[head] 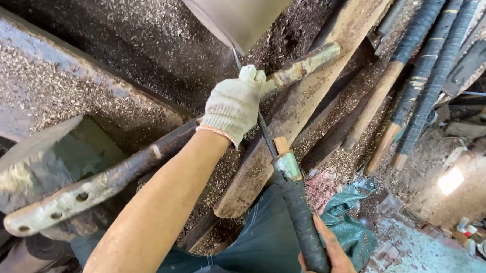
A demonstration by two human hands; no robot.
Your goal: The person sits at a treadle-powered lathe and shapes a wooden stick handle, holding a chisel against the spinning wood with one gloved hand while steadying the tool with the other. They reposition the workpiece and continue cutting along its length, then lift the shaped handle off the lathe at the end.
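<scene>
Rasp, seemingly, between gloved left hand, bare right hand

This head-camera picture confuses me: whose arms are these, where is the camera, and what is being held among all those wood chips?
There is no machine here. The camera sits on a person's head and looks down at their own two hands. The left hand, in a white knitted glove, presses on a long, worn metal bar with holes at its near end. The bare right hand has its grip around the black-wrapped handle of a turning tool, whose thin steel shaft runs up past the glove to a pale wooden workpiece. Sawdust and shavings cover the workbench. At upper right lie several spare tools with wrapped handles.
</scene>
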